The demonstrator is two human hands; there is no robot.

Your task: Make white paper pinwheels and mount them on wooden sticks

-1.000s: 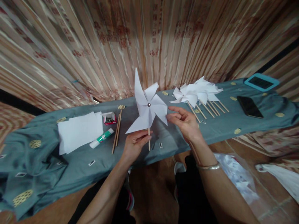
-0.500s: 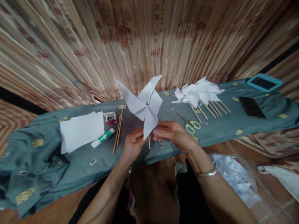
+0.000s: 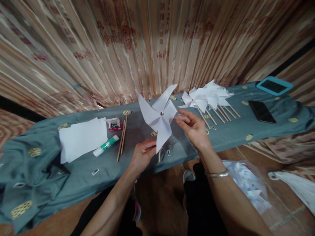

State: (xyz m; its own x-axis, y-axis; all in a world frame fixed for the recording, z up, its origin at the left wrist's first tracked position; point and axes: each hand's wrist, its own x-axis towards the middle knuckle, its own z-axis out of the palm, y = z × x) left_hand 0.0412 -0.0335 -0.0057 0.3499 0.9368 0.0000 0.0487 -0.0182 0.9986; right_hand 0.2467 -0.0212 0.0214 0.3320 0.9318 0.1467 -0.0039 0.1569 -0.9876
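A white paper pinwheel with a silver pin at its centre is held upright above the cloth-covered table. My left hand is closed on it at the wooden stick, whose lower end shows beneath the bottom blade; the rest of the stick is hidden. The fingertips of my right hand pinch the edge of the right-hand blade. Behind that hand, the scissors are almost wholly covered, with only a bit of the handle showing. Several finished pinwheels lie overlapping to the right, sticks pointing towards me.
On the left lie white paper sheets, a glue stick, a small red box of pins and wooden sticks. A phone and a blue-framed device rest at the right. A plastic bag of paper scraps is on the floor.
My right hand has moved up from near the stick to the pinwheel's right blade. The pinwheel has shifted slightly right and down in view, still in my left hand.
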